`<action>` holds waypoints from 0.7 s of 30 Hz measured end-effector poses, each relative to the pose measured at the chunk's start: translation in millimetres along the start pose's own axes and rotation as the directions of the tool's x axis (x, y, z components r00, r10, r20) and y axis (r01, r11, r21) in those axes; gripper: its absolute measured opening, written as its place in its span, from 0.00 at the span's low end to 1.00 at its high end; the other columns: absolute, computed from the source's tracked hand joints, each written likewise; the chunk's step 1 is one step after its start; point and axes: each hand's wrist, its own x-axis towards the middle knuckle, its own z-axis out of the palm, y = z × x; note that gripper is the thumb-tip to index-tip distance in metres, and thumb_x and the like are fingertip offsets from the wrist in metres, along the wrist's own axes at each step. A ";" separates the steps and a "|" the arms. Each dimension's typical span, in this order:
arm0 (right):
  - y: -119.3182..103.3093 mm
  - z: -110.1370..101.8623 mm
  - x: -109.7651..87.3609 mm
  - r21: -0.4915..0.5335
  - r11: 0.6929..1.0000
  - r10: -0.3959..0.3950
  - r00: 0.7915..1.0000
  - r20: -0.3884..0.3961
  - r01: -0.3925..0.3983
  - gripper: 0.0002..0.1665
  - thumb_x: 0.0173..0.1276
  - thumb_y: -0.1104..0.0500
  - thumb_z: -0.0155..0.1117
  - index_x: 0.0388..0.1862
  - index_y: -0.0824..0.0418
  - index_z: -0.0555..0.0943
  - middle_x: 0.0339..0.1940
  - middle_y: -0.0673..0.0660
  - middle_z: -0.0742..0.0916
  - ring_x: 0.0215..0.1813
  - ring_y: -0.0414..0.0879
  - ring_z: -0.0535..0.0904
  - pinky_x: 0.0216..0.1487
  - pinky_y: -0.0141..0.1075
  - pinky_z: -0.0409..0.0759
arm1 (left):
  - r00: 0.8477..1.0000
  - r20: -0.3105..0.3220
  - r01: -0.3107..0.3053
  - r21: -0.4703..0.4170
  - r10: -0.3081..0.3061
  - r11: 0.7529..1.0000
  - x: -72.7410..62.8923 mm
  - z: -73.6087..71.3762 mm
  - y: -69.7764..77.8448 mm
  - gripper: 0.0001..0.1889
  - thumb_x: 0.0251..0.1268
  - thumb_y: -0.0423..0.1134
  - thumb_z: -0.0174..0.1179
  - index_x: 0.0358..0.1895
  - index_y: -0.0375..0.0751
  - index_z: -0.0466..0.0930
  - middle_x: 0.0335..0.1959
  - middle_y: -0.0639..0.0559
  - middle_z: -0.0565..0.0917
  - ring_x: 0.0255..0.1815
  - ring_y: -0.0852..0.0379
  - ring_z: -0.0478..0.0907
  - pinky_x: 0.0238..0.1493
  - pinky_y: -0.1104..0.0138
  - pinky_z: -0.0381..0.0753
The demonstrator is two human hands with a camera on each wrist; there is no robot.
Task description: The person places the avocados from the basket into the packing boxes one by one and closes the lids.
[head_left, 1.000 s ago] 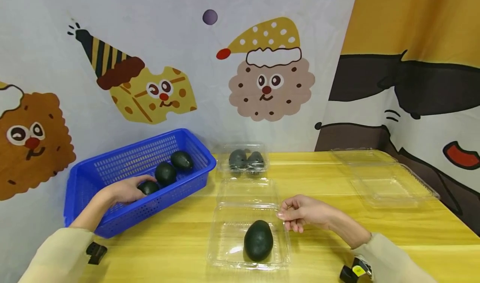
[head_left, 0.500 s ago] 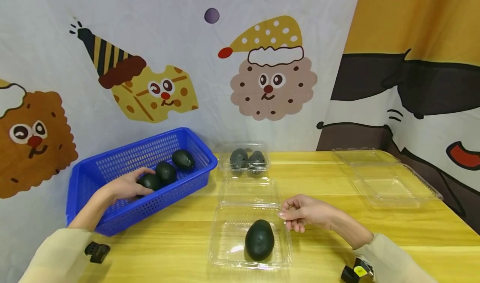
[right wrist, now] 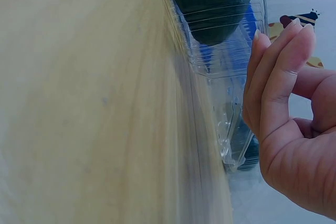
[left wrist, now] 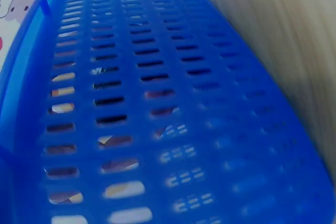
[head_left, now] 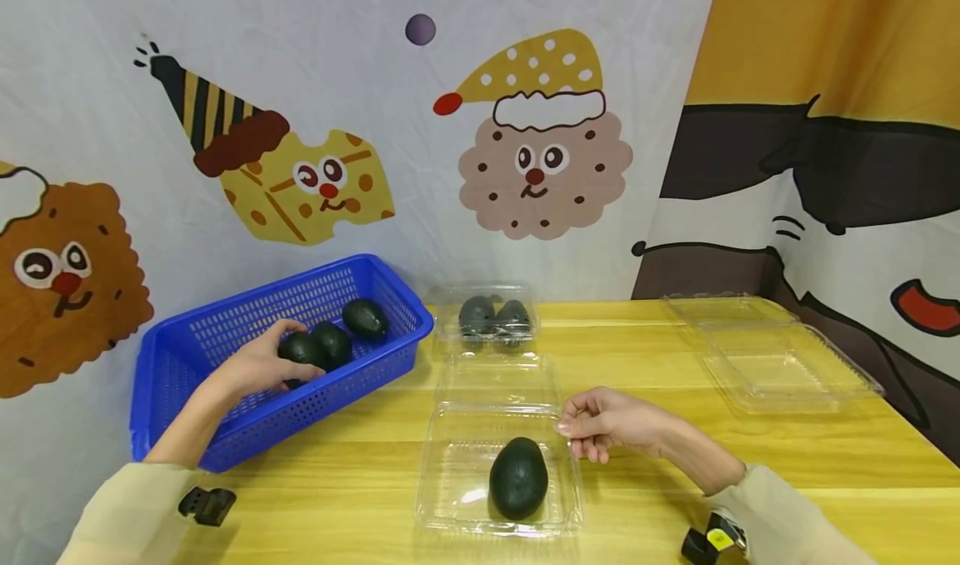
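In the head view, my left hand (head_left: 262, 365) reaches into the blue plastic basket (head_left: 168, 419) and grips a dark green avocado (head_left: 302, 350), fingers over its far side and thumb near. That avocado lies against a second avocado (head_left: 332, 345); a third avocado (head_left: 365, 319) sits farther right. My right hand (head_left: 611, 422) pinches the right rim of an open clear plastic clamshell container (head_left: 450, 482), which holds one avocado (head_left: 518, 478) in its right half. The left wrist view shows only the basket's slotted wall (left wrist: 126, 98), so the left hand is hidden there.
Behind the open container stands a closed clear container (head_left: 487, 294) with avocados inside. An open clear container (head_left: 780, 373) lies at the right of the wooden table (head_left: 630, 357). A printed cartoon cloth (head_left: 420, 173) hangs close behind the basket.
My left hand has moved slightly right inside the basket, and the avocado under its fingers has shifted up against its neighbour. The right hand and the open container have stayed in place.
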 end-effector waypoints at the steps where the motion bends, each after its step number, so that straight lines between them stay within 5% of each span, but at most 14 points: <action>1: -0.1 0.1 -0.1 0.000 1.000 0.001 1.000 0.001 -0.001 0.13 0.76 0.60 0.61 0.42 0.73 0.75 0.27 0.53 0.86 0.22 0.34 0.78 0.24 0.24 0.78 | 1.000 -0.007 0.002 0.000 -0.002 1.000 0.2 0.6 1.2 0.49 0.61 0.46 0.72 0.75 0.32 0.50 0.67 0.16 0.59 0.37 0.47 0.82 0.40 0.54 0.83; 13: -0.3 0.1 0.5 -0.004 1.000 0.004 1.000 -0.006 -0.004 0.15 0.76 0.59 0.62 0.42 0.74 0.75 0.27 0.54 0.86 0.22 0.34 0.78 0.23 0.24 0.77 | 0.997 -0.055 -0.065 -0.113 0.059 0.991 -0.8 2.0 17.6 0.49 0.64 0.47 0.71 0.78 0.32 0.49 0.66 0.22 0.65 0.52 0.37 0.79 0.42 0.55 0.86; 21: 0.0 -0.5 0.1 0.003 1.000 0.007 1.000 -0.001 -0.007 0.14 0.76 0.59 0.62 0.42 0.72 0.75 0.27 0.54 0.86 0.22 0.34 0.78 0.24 0.25 0.78 | 0.995 -0.055 -0.092 -0.161 0.084 0.983 -2.3 5.2 29.9 0.48 0.64 0.48 0.70 0.78 0.35 0.50 0.65 0.25 0.67 0.52 0.40 0.81 0.46 0.55 0.85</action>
